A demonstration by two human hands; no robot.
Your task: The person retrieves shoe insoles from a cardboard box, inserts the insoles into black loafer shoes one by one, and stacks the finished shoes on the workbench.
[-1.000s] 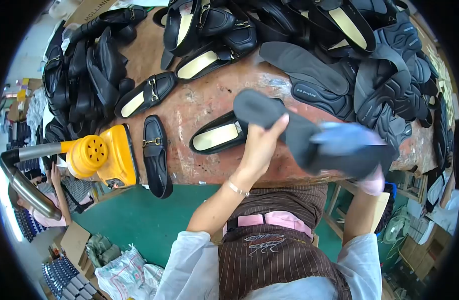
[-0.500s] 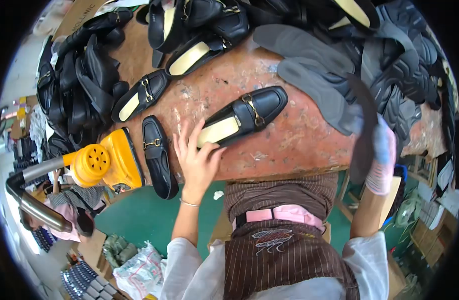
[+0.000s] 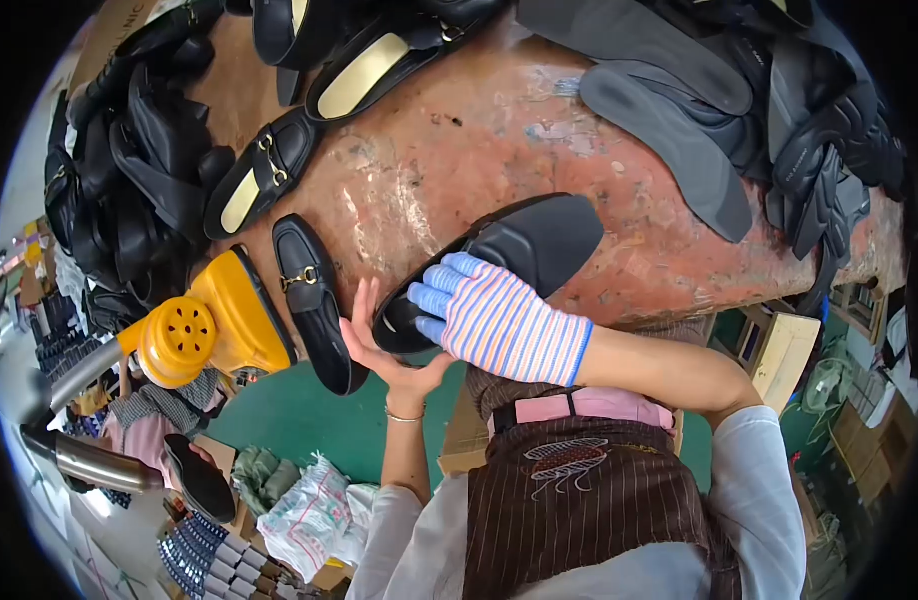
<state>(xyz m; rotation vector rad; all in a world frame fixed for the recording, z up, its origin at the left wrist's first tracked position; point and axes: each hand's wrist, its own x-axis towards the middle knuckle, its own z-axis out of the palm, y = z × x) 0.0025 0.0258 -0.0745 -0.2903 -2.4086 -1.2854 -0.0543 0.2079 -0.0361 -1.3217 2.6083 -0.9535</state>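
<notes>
The left hand (image 3: 387,362) is bare, its wrist bent up and ringed by a thin bracelet (image 3: 405,418). Its fingers are spread and rise along the near side of a black shoe (image 3: 394,325), with the thumb set apart under the heel end, so the palm cups that end. The right arm reaches across the body from the side, forearm nearly level, and the right hand (image 3: 504,320) lies palm down over the shoe's opening. Its 4 fingers bend toward the heel; the thumb is hidden, so I cannot tell whether it pinches anything.

The right hand wears a knitted glove with blue, orange and white stripes and bluish fingertips. The shoe looks smooth and slightly shiny. A dark grey pad (image 3: 544,240), rounded at its far end and marked by shallow ridges, covers the shoe's front; its border with the shoe is hard to make out.

The shoe lies on the scuffed reddish table (image 3: 399,200), directly under the right hand, its heel inside the left hand's curve. Just left of the left hand sits 1 loafer (image 3: 314,300) with a gold buckle (image 3: 301,278), beside a yellow machine (image 3: 249,315).
</notes>
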